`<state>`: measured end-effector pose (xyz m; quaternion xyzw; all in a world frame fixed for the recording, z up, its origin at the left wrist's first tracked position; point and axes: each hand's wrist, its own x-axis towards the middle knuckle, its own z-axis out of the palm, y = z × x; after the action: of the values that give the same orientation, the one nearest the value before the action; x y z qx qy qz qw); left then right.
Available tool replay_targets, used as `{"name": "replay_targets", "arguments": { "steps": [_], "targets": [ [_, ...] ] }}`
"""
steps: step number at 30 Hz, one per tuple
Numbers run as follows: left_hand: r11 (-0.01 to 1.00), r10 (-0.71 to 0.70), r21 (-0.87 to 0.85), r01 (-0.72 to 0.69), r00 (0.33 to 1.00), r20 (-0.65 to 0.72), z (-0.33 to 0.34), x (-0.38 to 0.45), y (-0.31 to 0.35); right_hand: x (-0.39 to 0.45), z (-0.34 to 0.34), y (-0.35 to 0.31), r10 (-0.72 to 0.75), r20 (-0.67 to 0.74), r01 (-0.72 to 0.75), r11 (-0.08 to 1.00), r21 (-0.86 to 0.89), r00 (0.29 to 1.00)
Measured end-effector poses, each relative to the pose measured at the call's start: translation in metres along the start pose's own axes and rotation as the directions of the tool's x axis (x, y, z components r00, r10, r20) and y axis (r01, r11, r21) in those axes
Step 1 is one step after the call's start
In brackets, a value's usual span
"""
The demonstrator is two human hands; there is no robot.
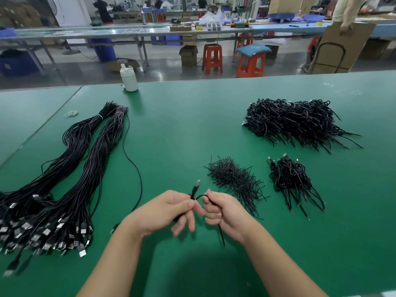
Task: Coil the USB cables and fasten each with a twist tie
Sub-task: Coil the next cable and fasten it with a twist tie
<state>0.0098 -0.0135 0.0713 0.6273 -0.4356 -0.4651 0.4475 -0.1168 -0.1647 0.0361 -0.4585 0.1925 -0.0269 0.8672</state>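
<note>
My left hand (171, 211) pinches a black USB cable (196, 188) just below its plug, which points up and away. My right hand (222, 211) grips the same cable a short loop further along; its tail hangs out below my fist toward me. The rest of this cable trails left across the green table (182, 125). Two long bundles of uncoiled black cables (70, 179) lie at the left, plugs toward me. A loose heap of black twist ties (233, 179) sits just right of my hands. A small pile of coiled cables (289, 179) lies beyond it.
A large pile of coiled cables (295, 123) lies at the far right. A white bottle (129, 79) stands at the table's far edge, and rubber bands (71, 113) lie at the far left. Orange stools (212, 57) and other benches stand beyond; a person stands at the back right.
</note>
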Motion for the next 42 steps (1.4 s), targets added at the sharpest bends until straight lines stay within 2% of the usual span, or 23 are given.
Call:
{"name": "replay_targets", "arguments": {
  "steps": [3,6,7,9,10,12,14,17,20,22,24,27,29,31,32,33,34,35,36,37,41,42],
  "targets": [
    [0.978,-0.117,0.158,0.137,0.985,-0.129,0.015,0.011,-0.001,-0.002,0.009,-0.003,-0.050,0.006,0.050,0.979,-0.195,0.999],
    [0.976,-0.023,0.192,0.101,0.929,-0.370,0.023,0.016,-0.004,-0.008,0.012,0.000,-0.098,0.039,0.105,0.950,-0.295,0.994],
    [0.988,-0.002,0.139,0.070,0.900,-0.435,0.023,0.017,-0.006,-0.010,0.012,0.002,-0.101,0.066,0.117,0.940,-0.322,0.993],
    [0.990,-0.031,-0.132,-0.040,0.870,-0.493,0.026,0.019,-0.008,-0.014,0.012,0.007,-0.100,0.096,0.131,0.905,-0.405,0.990],
    [0.948,-0.055,-0.298,-0.112,0.865,-0.499,0.028,0.020,-0.009,-0.015,0.012,0.011,-0.098,0.092,0.129,0.886,-0.446,0.991],
    [0.793,-0.117,-0.562,-0.235,0.847,-0.519,0.034,0.024,-0.010,-0.015,0.014,0.019,-0.095,0.056,0.110,0.855,-0.507,0.994],
    [0.691,-0.163,-0.667,-0.278,0.840,-0.518,0.041,0.028,-0.010,-0.012,0.014,0.026,-0.091,0.002,0.078,0.846,-0.527,0.996],
    [0.708,-0.159,-0.658,-0.256,0.850,-0.502,0.046,0.031,-0.011,-0.012,0.012,0.029,-0.112,-0.053,0.069,0.853,-0.518,0.992],
    [0.730,-0.140,-0.637,-0.248,0.858,-0.494,0.048,0.032,-0.013,-0.016,0.007,0.027,-0.167,-0.022,0.132,0.845,-0.519,0.986],
    [0.699,-0.125,-0.667,-0.257,0.875,-0.468,0.051,0.032,-0.012,-0.017,0.006,0.025,-0.158,0.016,0.151,0.897,-0.414,0.987],
    [0.695,-0.094,-0.673,-0.251,0.897,-0.432,0.054,0.033,-0.014,-0.017,0.008,0.025,-0.200,-0.012,0.182,0.915,-0.359,0.980],
    [0.743,-0.080,-0.642,-0.188,0.928,-0.364,0.053,0.032,-0.010,-0.017,0.007,0.024,-0.301,-0.081,0.245,0.883,-0.401,0.950],
    [0.749,-0.098,-0.653,-0.116,0.955,-0.281,0.048,0.030,-0.006,-0.018,0.007,0.024,-0.305,-0.087,0.243,0.874,-0.420,0.948],
    [0.828,-0.116,-0.560,-0.033,0.967,-0.227,0.041,0.028,-0.003,-0.020,0.006,0.026,-0.317,-0.113,0.227,0.846,-0.483,0.942],
    [0.909,-0.133,-0.417,0.017,0.959,-0.251,0.040,0.028,-0.003,-0.021,0.005,0.026,-0.351,-0.124,0.219,0.783,-0.582,0.928],
    [0.975,-0.141,-0.207,0.078,0.940,-0.310,0.039,0.028,-0.002,-0.021,0.004,0.028,-0.402,-0.115,0.196,0.652,-0.733,0.908],
    [0.988,-0.125,0.032,0.149,0.914,-0.385,0.041,0.029,-0.002,-0.021,0.003,0.030,-0.437,-0.075,0.153,0.465,-0.872,0.896],
    [0.945,-0.089,0.243,0.219,0.887,-0.452,0.044,0.029,-0.001,-0.020,0.002,0.033,-0.443,-0.028,0.111,0.284,-0.953,0.896],
    [0.881,-0.039,0.390,0.269,0.861,-0.507,0.048,0.030,0.000,-0.020,0.004,0.034,-0.416,-0.011,0.063,0.164,-0.984,0.910],
    [0.825,0.014,0.479,0.300,0.836,-0.549,0.053,0.029,0.001,-0.018,0.006,0.036,-0.387,-0.013,0.029,0.103,-0.994,0.922],
    [0.535,0.160,0.693,0.483,0.748,-0.644,0.058,0.027,-0.006,-0.013,0.010,0.036,-0.364,-0.084,-0.072,0.048,-0.996,0.928],
    [0.514,0.162,0.696,0.501,0.740,-0.653,0.055,0.026,-0.007,-0.013,0.009,0.035,-0.357,-0.095,-0.088,0.036,-0.996,0.929]
  ]
}}
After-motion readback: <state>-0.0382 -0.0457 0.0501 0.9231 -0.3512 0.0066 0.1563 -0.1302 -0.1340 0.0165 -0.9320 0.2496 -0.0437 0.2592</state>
